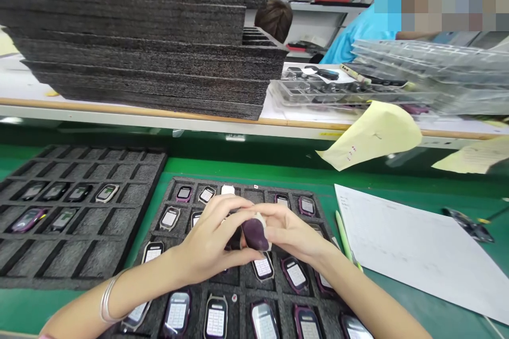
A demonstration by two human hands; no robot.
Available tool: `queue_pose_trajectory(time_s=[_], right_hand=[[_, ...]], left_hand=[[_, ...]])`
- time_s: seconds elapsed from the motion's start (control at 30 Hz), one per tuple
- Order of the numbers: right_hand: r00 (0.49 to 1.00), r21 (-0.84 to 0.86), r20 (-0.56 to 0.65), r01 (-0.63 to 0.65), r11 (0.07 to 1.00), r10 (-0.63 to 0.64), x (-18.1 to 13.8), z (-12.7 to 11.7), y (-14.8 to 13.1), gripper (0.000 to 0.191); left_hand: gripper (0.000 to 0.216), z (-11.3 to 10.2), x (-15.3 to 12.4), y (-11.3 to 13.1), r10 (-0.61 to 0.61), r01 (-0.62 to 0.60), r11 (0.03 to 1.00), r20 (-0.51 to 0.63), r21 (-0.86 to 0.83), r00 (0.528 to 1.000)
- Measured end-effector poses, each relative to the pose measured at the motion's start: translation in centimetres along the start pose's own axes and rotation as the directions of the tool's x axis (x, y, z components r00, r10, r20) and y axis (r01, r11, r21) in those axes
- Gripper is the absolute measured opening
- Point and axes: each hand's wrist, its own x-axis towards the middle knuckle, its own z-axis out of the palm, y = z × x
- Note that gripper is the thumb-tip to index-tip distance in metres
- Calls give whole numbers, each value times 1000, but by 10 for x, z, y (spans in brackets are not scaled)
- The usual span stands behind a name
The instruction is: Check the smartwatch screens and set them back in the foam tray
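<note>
Both hands meet over a black foam tray of smartwatch bodies without straps. Between them is a small rounded dark purple piece with a whitish edge, about the size of a watch body; its exact kind is unclear. My left hand, with silver bangles at the wrist, closes on it from the left, thumb below. From the right, my right hand pinches its pale edge. Below the hands lie watch bodies with lit white screens, such as a purple-framed one and a silver-framed one. The hands hide the tray's middle.
Another foam tray at left holds several watch bodies. Right of the hands lie a green pen and a paper sheet. A shelf edge crosses behind, bearing stacked foam trays and clear plastic trays. Two people are beyond.
</note>
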Motion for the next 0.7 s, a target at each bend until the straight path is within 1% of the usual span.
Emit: queue_pose_trajectory(time_s=[0.07, 0.17, 0.3, 0.4, 0.57, 0.7], right_hand=[[1000, -2, 4, 2, 1000, -2, -1, 4, 0, 46], [1000, -18, -7, 10, 1000, -10, 0, 9, -1, 48], [999, 11, 52, -7, 1000, 7, 1, 11, -3, 46], [996, 27, 83, -16, 1000, 13, 0, 10, -4, 47], [999, 70, 35, -41, 997, 39, 0, 8, -4, 48], [999, 53, 20, -28, 998, 26, -1, 9, -5, 46]], left_hand=[[52, -1, -1, 2, -10, 10, 1000, 10, 2, 1000], [51, -3, 0, 5, -56, 56, 998, 1, -12, 998], [49, -5, 3, 8, -91, 91, 995, -3, -35, 996], [50, -7, 3, 9, -80, 80, 996, 6, -43, 997], [49, -7, 3, 9, -43, 44, 999, 36, -24, 998], [50, -7, 3, 8, -20, 22, 999, 44, -36, 999]])
